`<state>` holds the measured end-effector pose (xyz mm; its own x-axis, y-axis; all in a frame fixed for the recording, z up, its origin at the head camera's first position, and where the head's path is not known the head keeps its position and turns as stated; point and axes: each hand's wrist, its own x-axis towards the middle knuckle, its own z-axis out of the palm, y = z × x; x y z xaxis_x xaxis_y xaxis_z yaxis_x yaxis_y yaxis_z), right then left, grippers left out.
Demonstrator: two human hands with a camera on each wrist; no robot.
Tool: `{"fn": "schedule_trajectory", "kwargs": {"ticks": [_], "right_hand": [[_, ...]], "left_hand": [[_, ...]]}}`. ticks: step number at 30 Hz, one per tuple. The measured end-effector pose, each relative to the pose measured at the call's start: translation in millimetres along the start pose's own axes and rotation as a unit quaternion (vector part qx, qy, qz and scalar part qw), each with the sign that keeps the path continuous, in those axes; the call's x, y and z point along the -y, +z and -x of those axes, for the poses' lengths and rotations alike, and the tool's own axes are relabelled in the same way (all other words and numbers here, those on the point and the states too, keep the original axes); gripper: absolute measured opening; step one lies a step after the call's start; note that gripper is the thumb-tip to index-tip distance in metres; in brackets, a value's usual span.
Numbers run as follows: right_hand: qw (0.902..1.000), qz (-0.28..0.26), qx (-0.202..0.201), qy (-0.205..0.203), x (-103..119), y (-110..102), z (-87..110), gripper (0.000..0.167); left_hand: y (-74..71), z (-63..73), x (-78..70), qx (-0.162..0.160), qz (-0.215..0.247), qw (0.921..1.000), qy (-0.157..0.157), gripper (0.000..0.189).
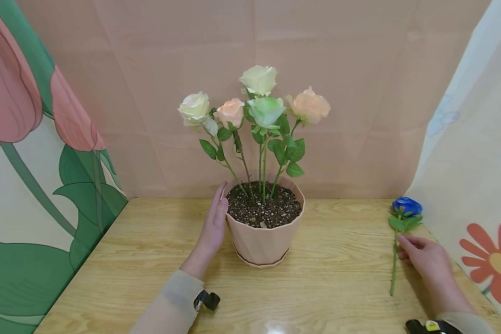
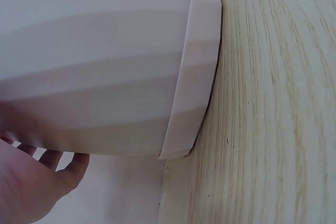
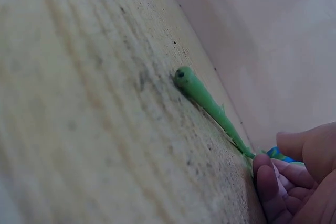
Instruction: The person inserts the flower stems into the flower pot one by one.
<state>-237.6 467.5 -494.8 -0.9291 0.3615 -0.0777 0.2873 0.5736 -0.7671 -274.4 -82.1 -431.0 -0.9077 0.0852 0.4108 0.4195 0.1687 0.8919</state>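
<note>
My left hand [image 1: 214, 222] rests with straight fingers against the left side of a pink flowerpot [image 1: 260, 243]; the left wrist view shows its fingers [image 2: 65, 169] at the pot wall. Dark soil [image 1: 271, 213] fills the pot, and several roses stand in it: white [image 1: 194, 109], peach [image 1: 311, 105] and pale green [image 1: 266, 111] ones among them. At the far right, a blue rose [image 1: 407, 206] lies on the table. Its green stem [image 3: 210, 108] runs to my right hand [image 1: 427, 255], whose thumb and curled fingers pinch it just below the leaves.
The pot stands in a matching saucer [image 1: 262, 265] on a wooden table [image 1: 338, 278]. A pink backdrop [image 1: 359, 93] hangs behind the table. Flower-printed panels [image 1: 25, 195] flank it on the left and right, the right panel [image 1: 476, 185] close beside my right hand.
</note>
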Motion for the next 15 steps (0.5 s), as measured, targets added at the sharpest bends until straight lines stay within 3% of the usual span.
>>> {"fn": "schedule_trajectory", "kwargs": {"ticks": [7,15], "right_hand": [[0.9998,0.019,0.004,0.011,1.1,1.6,-1.3,0.074],[0.9971,0.075,-0.002,0.016,7.5,2.5,-3.2,0.071]], "left_hand": [[-0.4,1.6,-0.1,0.0,-0.005,1.0,-0.008,0.061],[-0.6,1.8,-1.3,0.001,-0.003,0.9999,-0.016,0.06]]}}
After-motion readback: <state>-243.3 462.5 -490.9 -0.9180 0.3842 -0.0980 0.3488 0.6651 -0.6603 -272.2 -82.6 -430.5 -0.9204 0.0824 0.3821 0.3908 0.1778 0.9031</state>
